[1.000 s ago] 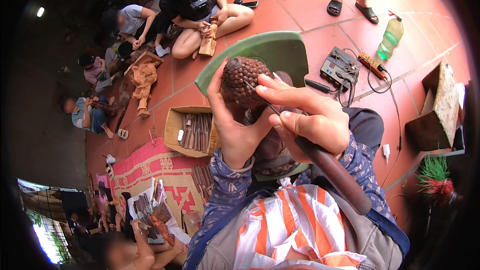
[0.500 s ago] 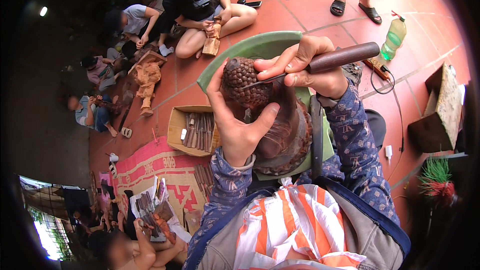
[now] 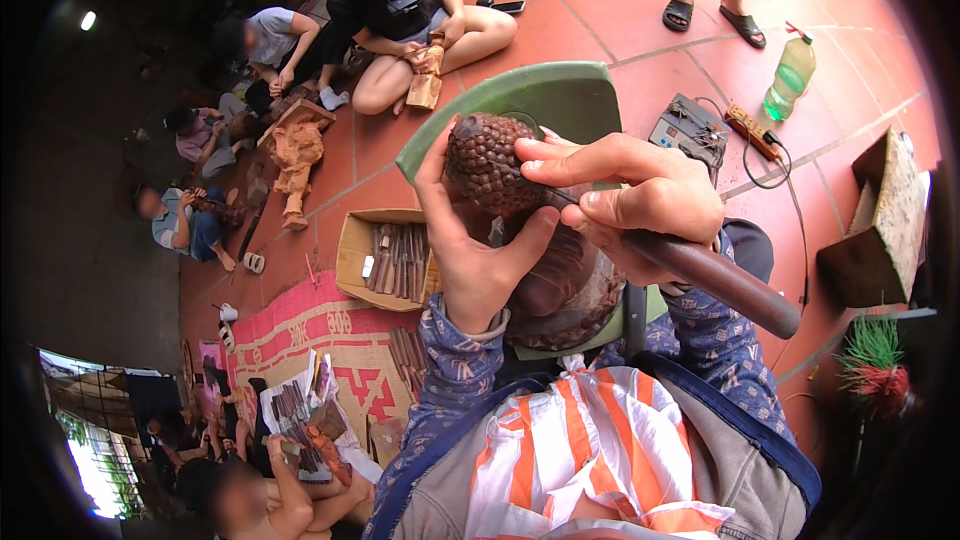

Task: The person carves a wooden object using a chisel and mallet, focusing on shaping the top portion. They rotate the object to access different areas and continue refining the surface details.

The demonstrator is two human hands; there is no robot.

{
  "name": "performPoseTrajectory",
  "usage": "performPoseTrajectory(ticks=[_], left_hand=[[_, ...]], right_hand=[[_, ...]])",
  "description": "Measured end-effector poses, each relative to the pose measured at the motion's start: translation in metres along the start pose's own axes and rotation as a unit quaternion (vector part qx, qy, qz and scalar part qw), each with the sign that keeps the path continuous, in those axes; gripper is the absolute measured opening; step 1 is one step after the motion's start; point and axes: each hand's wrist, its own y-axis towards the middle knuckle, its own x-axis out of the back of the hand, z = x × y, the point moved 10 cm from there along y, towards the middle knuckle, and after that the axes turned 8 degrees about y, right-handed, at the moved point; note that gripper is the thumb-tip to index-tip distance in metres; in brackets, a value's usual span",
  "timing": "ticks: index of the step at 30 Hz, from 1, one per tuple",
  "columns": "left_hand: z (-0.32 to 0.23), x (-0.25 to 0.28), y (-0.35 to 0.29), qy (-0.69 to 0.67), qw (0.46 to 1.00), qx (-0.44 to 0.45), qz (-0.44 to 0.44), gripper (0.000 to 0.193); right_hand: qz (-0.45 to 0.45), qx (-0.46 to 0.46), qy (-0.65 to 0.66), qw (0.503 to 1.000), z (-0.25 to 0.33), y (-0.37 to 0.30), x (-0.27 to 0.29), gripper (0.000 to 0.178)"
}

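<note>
A dark brown wooden statue (image 3: pixel 495 168) with a head covered in small round knobs stands before me in the middle. My left hand (image 3: pixel 480 265) is wrapped round the head, thumb on the near side and fingers along its left. In my right hand (image 3: pixel 645 195) is a carving chisel (image 3: pixel 720 285) with a long dark wooden handle, pointing down to the right. Its thin blade runs between my fingers toward the knobs; the tip is hidden behind my fingers and thumb. My right fingertips rest at the head's right side. The statue's lower body shows below my hands.
Behind the statue curves a green plastic shell (image 3: pixel 590 95). A cardboard box (image 3: pixel 350 260) of chisels stands on the left beside a patterned mat (image 3: pixel 300 325). To the right are a grey electrical box (image 3: pixel 690 135), a power strip (image 3: pixel 752 132) and a green bottle (image 3: pixel 792 78). Other people sit carving at left.
My right hand has moved right and down, and the chisel's handle has swung from pointing up-right to down-right. The grey electrical box has come into view. My left hand stays on the head.
</note>
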Motion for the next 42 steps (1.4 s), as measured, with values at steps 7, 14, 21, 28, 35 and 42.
performPoseTrajectory(ticks=[7,14,21,28,35,42], left_hand=[[-0.004,-0.001,0.001,0.036,0.999,-0.002,-0.002,0.088],[-0.004,0.001,0.000,0.045,0.999,0.011,-0.008,0.088],[-0.003,0.002,-0.001,0.042,0.999,0.007,-0.007,0.087],[0.000,0.003,-0.001,0.017,1.000,0.014,-0.002,0.088],[-0.001,0.002,-0.001,0.027,1.000,0.013,-0.004,0.087],[-0.002,0.002,-0.001,0.015,1.000,0.004,-0.007,0.087]], right_hand=[[-0.006,-0.032,0.150,0.988,-0.029,0.007,0.016,0.022],[0.070,-0.096,0.214,0.970,-0.052,0.023,0.018,0.025],[0.195,-0.080,0.251,0.945,-0.048,0.030,0.008,0.020],[0.009,-0.124,0.296,0.947,-0.051,0.011,0.019,0.019],[-0.069,-0.076,0.146,0.984,-0.023,0.001,0.014,0.020],[-0.045,-0.068,0.094,0.992,-0.016,0.005,0.012,0.020]])
